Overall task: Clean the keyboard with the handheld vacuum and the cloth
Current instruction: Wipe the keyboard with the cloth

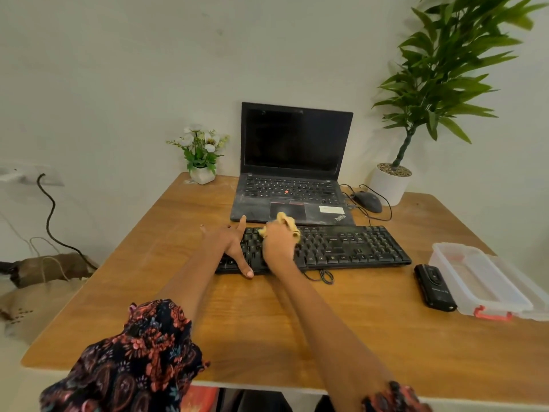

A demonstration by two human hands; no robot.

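Observation:
A black keyboard [350,248] lies across the middle of the wooden table [267,322]. My left hand [230,246] rests spread flat on its left end, fingers straight, thumb at the front edge. My right hand [279,243] grips a bunched yellow cloth [286,221] and presses it on the keys just right of the left hand. The black handheld vacuum [435,288] lies on the table to the right of the keyboard, apart from both hands.
An open black laptop [294,173] stands right behind the keyboard, a mouse [368,201] beside it. A clear plastic box [481,281] sits next to the vacuum. A small flower pot [202,162] and a tall potted plant [392,182] stand at the back.

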